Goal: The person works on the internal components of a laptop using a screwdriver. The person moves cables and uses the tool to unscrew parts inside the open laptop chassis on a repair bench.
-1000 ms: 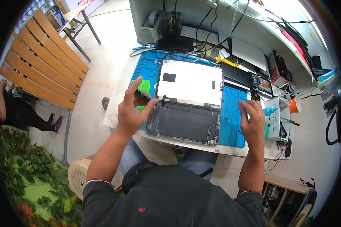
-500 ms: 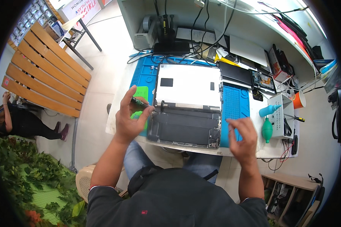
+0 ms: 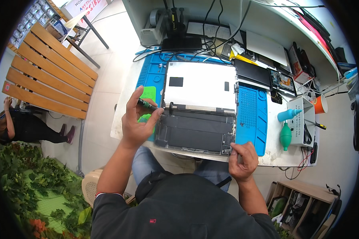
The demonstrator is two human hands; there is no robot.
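Since half a second ago, the right hand (image 3: pixel 244 162) comes inward from beside the opened tablet (image 3: pixel 195 137) to its near right corner, so both hands are at the device. The tablet lies on the table's near side, its dark lower half toward the person, a white panel (image 3: pixel 203 85) just beyond. The left hand (image 3: pixel 137 121) stays at its left edge, fingers gripping a slim dark green tool (image 3: pixel 146 104). The right thumb and fingertips meet; whether they pinch anything, one cannot tell.

Under it all is a white table (image 3: pixel 278 156), then a blue mat (image 3: pixel 253 139), a white box (image 3: pixel 301 126) and a green bulb (image 3: pixel 285 137). Around stand a slatted wooden bench (image 3: pixel 52 67), a wooden shelf unit (image 3: pixel 313 188) and a beige stool (image 3: pixel 91 186).
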